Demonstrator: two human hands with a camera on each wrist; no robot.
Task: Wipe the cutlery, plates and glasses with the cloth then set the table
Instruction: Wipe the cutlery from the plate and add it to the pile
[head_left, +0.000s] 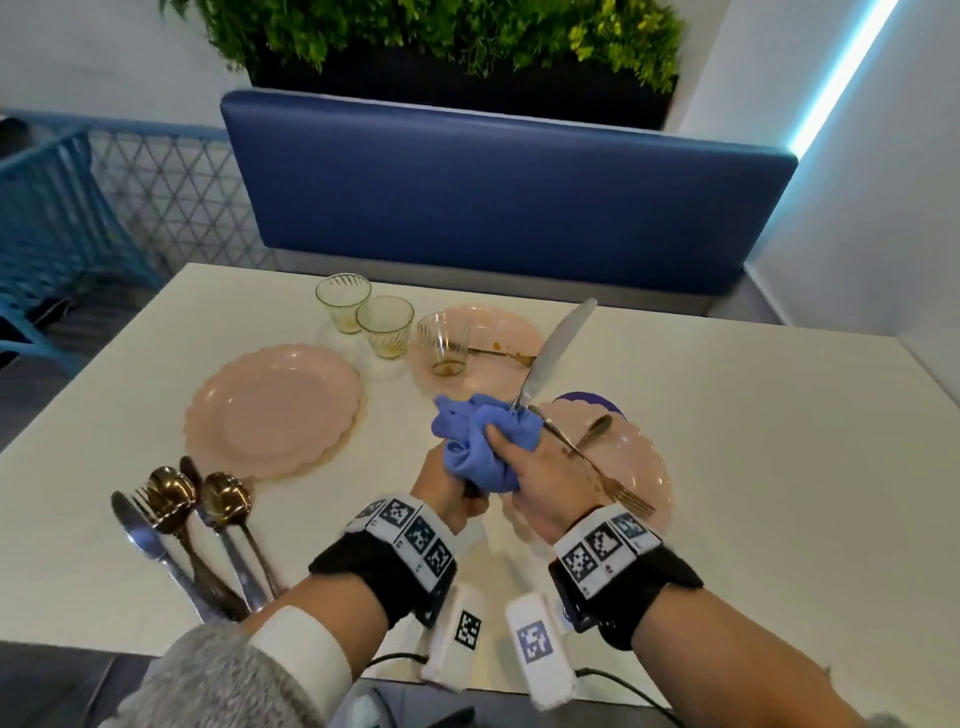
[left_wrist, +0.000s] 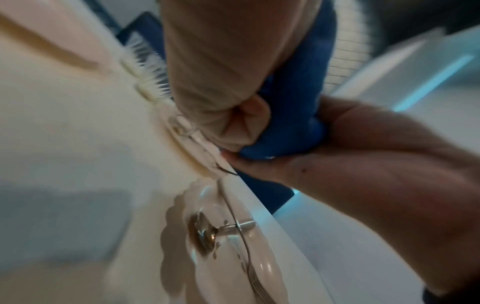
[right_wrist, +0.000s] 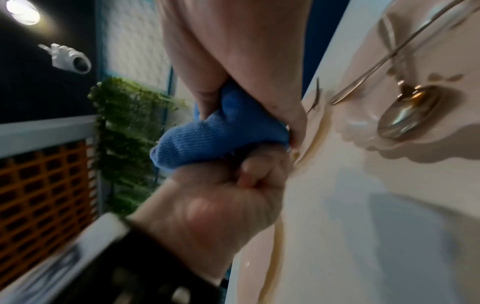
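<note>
My left hand (head_left: 449, 493) is a fist round the lower end of a silver knife (head_left: 561, 343), whose blade points up and away over the table (head_left: 753, 467). The handle is hidden. My right hand (head_left: 522, 467) grips a bunched blue cloth (head_left: 483, 441) wrapped round the knife just above the left fist. In the left wrist view the cloth (left_wrist: 293, 115) is squeezed between both hands. The right wrist view shows the cloth (right_wrist: 207, 135) above the left fist (right_wrist: 221, 205). Just right of the hands, a pink scalloped plate (head_left: 639, 467) carries a fork (head_left: 597, 467) and a spoon (head_left: 595, 431).
An empty pink plate (head_left: 275, 410) lies at the left. A far pink plate (head_left: 498, 332) holds a glass (head_left: 444, 343) and a fork (head_left: 498, 354). Two glasses (head_left: 384, 325) stand behind. Several spoons, a fork and a knife (head_left: 182, 530) lie front left. A blue bench (head_left: 493, 197) stands beyond.
</note>
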